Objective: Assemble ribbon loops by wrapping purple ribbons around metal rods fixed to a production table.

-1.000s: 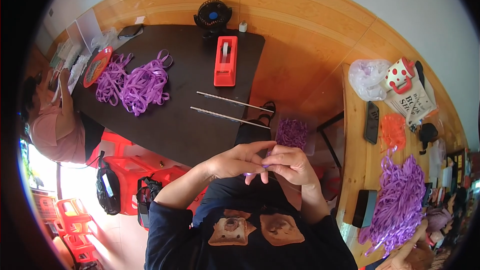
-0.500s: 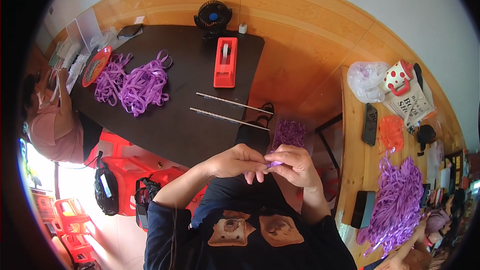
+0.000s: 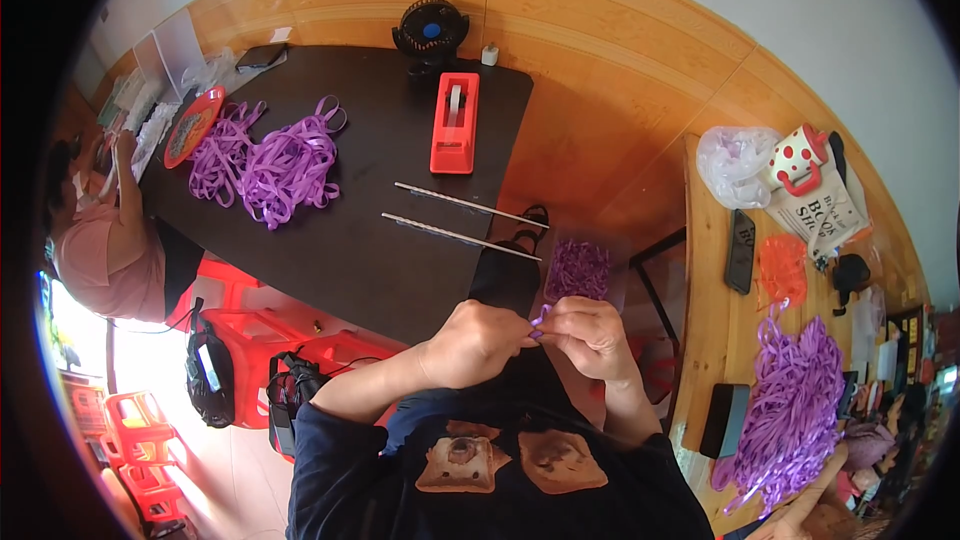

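Note:
Both hands meet over my lap at a small looped piece of purple ribbon. My left hand is closed, its fingertips pinching the ribbon's lower left side. My right hand grips the ribbon from the right between thumb and fingers. Most of the left fingers are hidden behind the back of the hand. Beyond them, two thin metal rods lie side by side, their right ends past the dark table's edge. A clear bin of purple ribbon pieces sits low, just past my right hand.
On the dark table are a purple ribbon heap, a red tape dispenser, a black fan and a red plate. A wooden table at right bears more ribbon. Another person sits at left.
My left hand has rolled over, its spread fingers now curled in. The purple ribbon now shows as a small loop between the fingertips. My right hand keeps its pinch.

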A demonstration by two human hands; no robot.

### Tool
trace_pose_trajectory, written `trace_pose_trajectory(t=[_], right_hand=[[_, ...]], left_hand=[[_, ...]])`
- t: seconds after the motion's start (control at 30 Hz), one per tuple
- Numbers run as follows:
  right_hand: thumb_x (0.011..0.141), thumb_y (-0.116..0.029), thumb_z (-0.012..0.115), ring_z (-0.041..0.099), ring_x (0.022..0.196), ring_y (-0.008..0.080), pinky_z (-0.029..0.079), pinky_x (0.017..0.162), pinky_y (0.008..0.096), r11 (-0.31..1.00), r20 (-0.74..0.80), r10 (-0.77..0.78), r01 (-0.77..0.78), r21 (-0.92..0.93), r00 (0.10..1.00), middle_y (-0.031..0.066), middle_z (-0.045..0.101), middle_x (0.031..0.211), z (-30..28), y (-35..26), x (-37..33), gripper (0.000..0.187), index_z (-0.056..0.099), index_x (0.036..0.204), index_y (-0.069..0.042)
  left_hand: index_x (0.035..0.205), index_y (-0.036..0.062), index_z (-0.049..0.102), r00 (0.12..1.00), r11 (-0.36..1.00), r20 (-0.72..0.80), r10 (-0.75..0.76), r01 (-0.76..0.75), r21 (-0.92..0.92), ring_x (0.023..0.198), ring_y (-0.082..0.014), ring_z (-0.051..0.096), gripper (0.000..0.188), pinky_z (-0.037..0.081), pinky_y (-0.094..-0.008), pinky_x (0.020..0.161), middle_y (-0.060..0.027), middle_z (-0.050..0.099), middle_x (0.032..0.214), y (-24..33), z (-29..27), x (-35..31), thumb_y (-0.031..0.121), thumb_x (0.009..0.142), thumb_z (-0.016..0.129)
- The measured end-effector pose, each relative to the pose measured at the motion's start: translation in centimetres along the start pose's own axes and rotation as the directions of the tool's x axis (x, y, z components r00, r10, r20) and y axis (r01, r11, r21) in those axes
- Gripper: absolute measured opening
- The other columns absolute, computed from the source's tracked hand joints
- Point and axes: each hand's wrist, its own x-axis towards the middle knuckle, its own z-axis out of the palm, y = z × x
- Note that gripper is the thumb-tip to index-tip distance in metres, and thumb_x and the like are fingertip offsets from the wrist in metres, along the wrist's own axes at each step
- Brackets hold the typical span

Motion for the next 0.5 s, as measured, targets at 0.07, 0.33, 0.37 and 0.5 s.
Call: trace_pose_trajectory(t=[0.07, 0.33, 0.37, 0.5], right_hand=[[0.068, 0.01, 0.068, 0.06, 0.062, 0.0208, 0.046, 0.055, 0.028, 0.999, -0.009, 0.04, -0.04, -0.003, 0.999, 0.0098, 0.061, 0.072, 0.1, 0.1, 0.0, 0.018, 0.065, 0.084, 0.002], [0.07, 0.005, 0.07, 0.06, 0.061, 0.0255, 0.046, 0.053, 0.0317, 0.982, -0.02, 0.117, -0.119, -0.148, 0.993, 0.0102, 0.06, 0.075, -0.9, -0.2, 0.1, 0.021, 0.065, 0.089, 0.0], [0.07, 0.005, 0.07, 0.06, 0.061, 0.0255, 0.046, 0.053, 0.0317, 0.982, -0.021, 0.116, -0.117, -0.15, 0.993, 0.0102, 0.06, 0.075, -1.0, -0.1, 0.1, 0.021, 0.065, 0.089, 0.0], [0.069, 0.006, 0.069, 0.06, 0.061, 0.0246, 0.046, 0.052, 0.0316, 0.969, -0.052, -0.029, 0.016, -0.245, 0.998, 0.009, 0.06, 0.075, -0.4, -0.2, 0.3, 0.02, 0.065, 0.088, -0.001]], left_hand=[[0.08, -0.0022, 0.06, 1.0, 0.978, 0.025, -0.007, 0.001, 0.208, 0.056, -0.0293, 0.061, 0.006, 0.05, -0.0346, 0.05, -0.013, 0.059, 0.065, 0.8, 0.1, 0.1, -0.004, 0.075, 0.063], [0.1, -0.003, 0.064, 0.758, 0.614, 0.352, -0.549, 0.652, -0.445, 0.048, -0.0099, 0.058, 0.019, 0.045, -0.0224, 0.045, -0.0072, 0.066, 0.068, 0.3, -0.6, 0.5, 0.014, 0.091, 0.059], [0.103, -0.0021, 0.064, 0.704, 0.446, 0.435, -0.562, 0.701, -0.557, 0.049, -0.0064, 0.056, 0.021, 0.044, -0.0199, 0.044, -0.0058, 0.066, 0.068, 0.2, -0.7, 0.7, 0.016, 0.093, 0.057], [0.102, -0.0001, 0.065, 0.675, 0.367, 0.471, -0.568, 0.72, -0.589, 0.048, -0.0059, 0.056, 0.021, 0.043, -0.0177, 0.044, -0.0067, 0.067, 0.069, 0.0, -0.5, 0.9, 0.018, 0.094, 0.056]])
